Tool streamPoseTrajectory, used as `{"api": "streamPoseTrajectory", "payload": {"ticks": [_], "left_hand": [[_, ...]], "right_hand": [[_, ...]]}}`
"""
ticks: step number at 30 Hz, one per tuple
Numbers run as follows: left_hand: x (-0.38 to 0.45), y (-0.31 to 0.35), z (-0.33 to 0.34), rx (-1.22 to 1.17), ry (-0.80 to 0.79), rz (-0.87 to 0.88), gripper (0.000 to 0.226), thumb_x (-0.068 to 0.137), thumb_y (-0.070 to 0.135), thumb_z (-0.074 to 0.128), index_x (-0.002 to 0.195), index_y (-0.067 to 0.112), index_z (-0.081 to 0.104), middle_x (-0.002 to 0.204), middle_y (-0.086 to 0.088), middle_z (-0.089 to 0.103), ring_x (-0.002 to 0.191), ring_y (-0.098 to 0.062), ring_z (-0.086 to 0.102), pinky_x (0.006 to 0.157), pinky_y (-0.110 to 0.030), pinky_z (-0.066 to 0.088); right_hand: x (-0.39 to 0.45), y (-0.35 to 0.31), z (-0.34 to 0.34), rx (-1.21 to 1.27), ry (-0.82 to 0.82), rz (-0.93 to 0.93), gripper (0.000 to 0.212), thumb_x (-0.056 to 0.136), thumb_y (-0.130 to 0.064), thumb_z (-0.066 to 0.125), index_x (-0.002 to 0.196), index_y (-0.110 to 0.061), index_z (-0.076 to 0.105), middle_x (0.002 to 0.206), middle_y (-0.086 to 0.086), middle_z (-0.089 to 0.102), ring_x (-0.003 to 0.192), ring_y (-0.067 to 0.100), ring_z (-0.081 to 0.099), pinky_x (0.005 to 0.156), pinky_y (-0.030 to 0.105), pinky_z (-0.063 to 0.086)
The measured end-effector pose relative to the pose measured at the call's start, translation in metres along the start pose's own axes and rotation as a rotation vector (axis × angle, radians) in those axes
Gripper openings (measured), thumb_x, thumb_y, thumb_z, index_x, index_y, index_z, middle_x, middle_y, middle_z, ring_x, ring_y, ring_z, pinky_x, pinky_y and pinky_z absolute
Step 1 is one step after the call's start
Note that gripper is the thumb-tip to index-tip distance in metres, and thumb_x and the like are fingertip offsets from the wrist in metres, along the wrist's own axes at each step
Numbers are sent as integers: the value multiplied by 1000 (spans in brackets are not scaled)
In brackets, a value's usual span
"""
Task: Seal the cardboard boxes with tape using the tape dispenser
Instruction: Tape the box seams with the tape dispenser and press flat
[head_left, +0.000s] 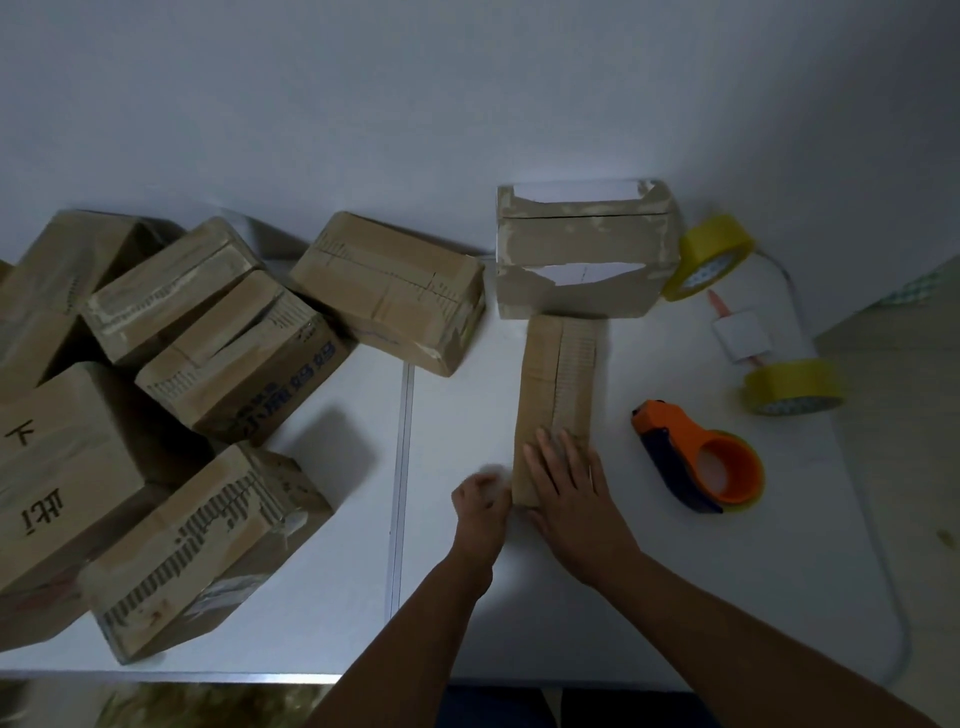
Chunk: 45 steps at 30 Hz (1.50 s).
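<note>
Pressing its spread right hand (569, 488) on the narrow brown cardboard box (556, 395), left hand (480, 501) blurred, seemingly curled, the person next needs the orange tape dispenser (698, 454) at three o'clock.

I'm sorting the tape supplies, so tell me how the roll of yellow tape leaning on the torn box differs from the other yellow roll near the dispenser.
The far yellow tape roll stands tilted on its edge against the torn box; the near yellow tape roll lies flat on the table, touching no box. The far roll sits behind the small white object, the near roll in front of it, closer to the orange tape dispenser. Both are yellow, with patterned cores.
</note>
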<state>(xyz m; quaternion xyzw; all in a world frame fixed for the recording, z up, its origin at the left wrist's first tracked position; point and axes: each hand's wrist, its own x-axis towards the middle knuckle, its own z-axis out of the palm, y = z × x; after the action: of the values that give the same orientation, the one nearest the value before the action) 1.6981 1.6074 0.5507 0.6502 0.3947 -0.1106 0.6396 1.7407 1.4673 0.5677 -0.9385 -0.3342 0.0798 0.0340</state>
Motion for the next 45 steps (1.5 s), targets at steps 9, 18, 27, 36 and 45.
{"api": "streamPoseTrajectory", "payload": {"ticks": [9,18,27,36,45], "left_hand": [[-9,15,-13,301,184,76,22,101,20,53,117,11,64,104,3,63,99,-15,61,81,-23,46],[-32,21,-17,618,-123,392,38,100,4,44,134,12,58,126,-3,66,115,-18,62,90,-8,39],[6,41,-38,1052,-332,626,42,88,33,71,119,11,52,120,-6,63,105,-20,61,83,-30,50],[17,40,-35,1247,-336,710,62,85,23,76,135,8,42,140,-5,38,97,-25,63,80,-36,56],[15,64,-64,985,-215,587,57,98,29,58,148,15,35,160,-5,24,132,-24,47,106,-36,45]], "right_hand": [[0,0,-2,-22,-7,-3,68,92,-49,48,146,-8,39,155,16,30,142,37,28,110,57,32],[-2,-1,-8,-37,22,-5,65,88,-43,57,142,-7,46,151,16,38,138,38,37,107,56,36],[-1,0,-6,-20,9,-6,73,86,-43,66,144,-7,42,152,16,34,139,39,33,107,57,35],[3,5,-8,112,-117,-31,72,96,-46,49,153,-13,21,161,11,9,148,34,7,118,54,15],[0,12,-50,1237,-182,585,60,101,-41,41,153,-24,16,142,-3,43,130,17,44,92,15,36]]}}
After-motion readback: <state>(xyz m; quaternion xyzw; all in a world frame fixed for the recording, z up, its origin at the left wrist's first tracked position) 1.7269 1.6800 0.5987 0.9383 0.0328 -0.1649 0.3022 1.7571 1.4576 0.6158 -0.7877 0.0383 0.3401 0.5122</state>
